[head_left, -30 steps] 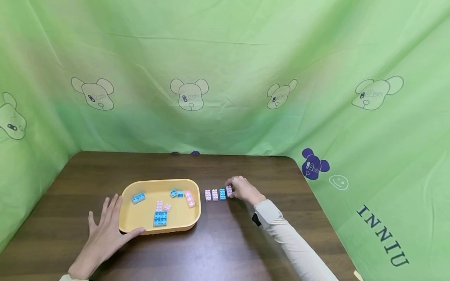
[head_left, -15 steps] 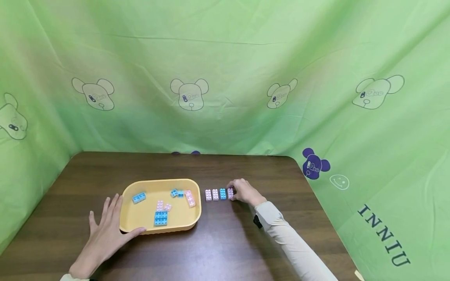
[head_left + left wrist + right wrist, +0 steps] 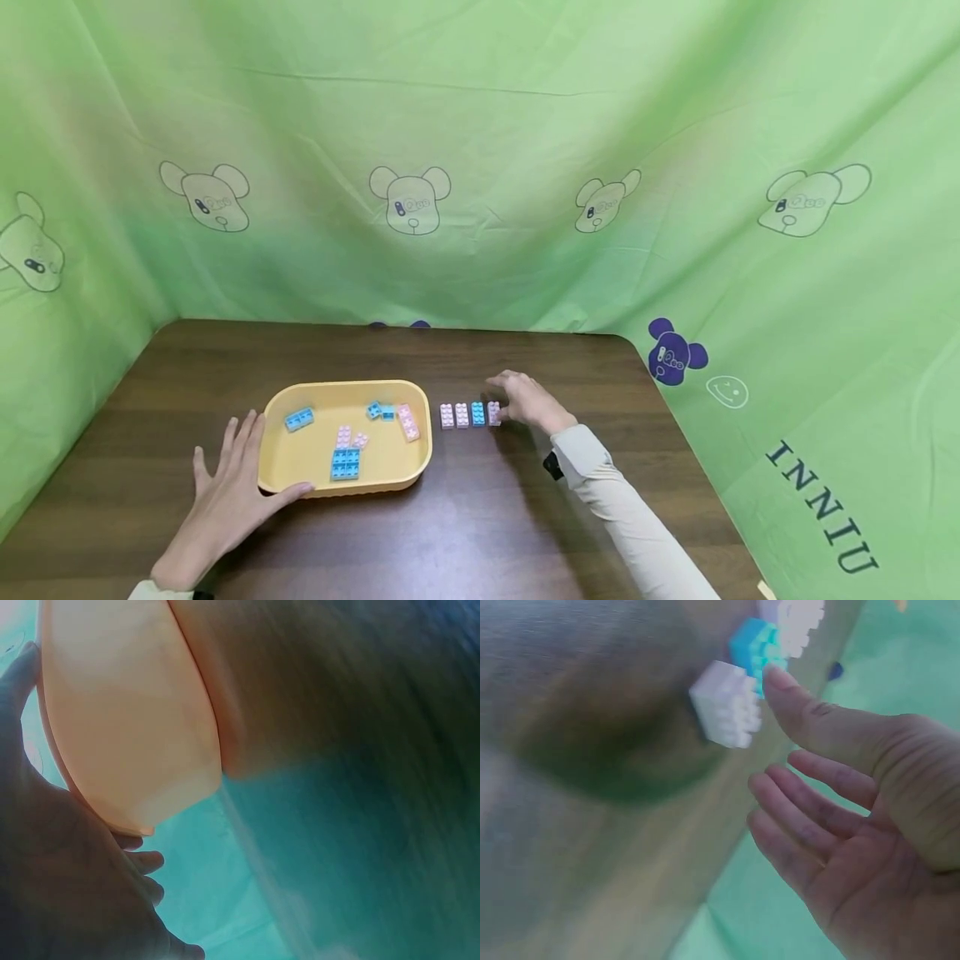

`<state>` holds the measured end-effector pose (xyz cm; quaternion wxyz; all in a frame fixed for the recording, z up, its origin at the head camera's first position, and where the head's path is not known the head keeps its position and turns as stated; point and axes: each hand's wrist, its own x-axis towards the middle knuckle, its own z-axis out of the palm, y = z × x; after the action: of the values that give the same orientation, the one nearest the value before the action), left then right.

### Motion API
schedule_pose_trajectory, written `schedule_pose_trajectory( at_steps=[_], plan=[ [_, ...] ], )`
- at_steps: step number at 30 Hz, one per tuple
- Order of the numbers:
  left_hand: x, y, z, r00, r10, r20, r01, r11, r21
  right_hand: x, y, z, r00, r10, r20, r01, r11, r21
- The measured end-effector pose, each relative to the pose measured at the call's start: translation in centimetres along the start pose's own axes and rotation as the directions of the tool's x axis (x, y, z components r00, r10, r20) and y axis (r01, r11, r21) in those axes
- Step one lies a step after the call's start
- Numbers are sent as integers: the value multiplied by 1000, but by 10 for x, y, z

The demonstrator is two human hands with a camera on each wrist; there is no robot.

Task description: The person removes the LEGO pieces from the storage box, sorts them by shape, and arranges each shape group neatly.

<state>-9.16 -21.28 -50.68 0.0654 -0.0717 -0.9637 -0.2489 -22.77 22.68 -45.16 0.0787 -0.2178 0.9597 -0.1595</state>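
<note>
A yellow tray (image 3: 300,477) stands on the table with blue and pink toy bricks in it. My left hand (image 3: 228,500) is spread at its left near corner, fingers along the left side and thumb on the front rim. To the right of the tray, bricks stand in a short row: two pink bricks (image 3: 454,416), a blue brick (image 3: 477,414) and a light purple brick (image 3: 493,413) at the right end. Beside that last brick, my right hand (image 3: 534,403) has its thumb and fingers apart. In the right wrist view the light purple brick (image 3: 724,705) stands free of the grasp.
Inside the tray lie a blue brick (image 3: 299,419) at the left, joined blue bricks (image 3: 346,464) near the front and a pink brick (image 3: 408,422) at the right. Green printed cloth (image 3: 480,283) hangs behind and beside the dark wooden table (image 3: 420,542).
My right hand has let go of the light purple brick at the row's right end, and its fingers have lifted and spread. The left hand stays at the tray.
</note>
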Motion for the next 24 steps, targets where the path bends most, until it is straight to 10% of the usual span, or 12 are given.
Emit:
schedule_pose_trajectory(
  at_steps=[24],
  plan=[
    [1, -1, -1, 1000, -10, 18, 10, 1000, -4, 63, -143, -17, 984, -178, -34, 177, 984, -26]
  ],
)
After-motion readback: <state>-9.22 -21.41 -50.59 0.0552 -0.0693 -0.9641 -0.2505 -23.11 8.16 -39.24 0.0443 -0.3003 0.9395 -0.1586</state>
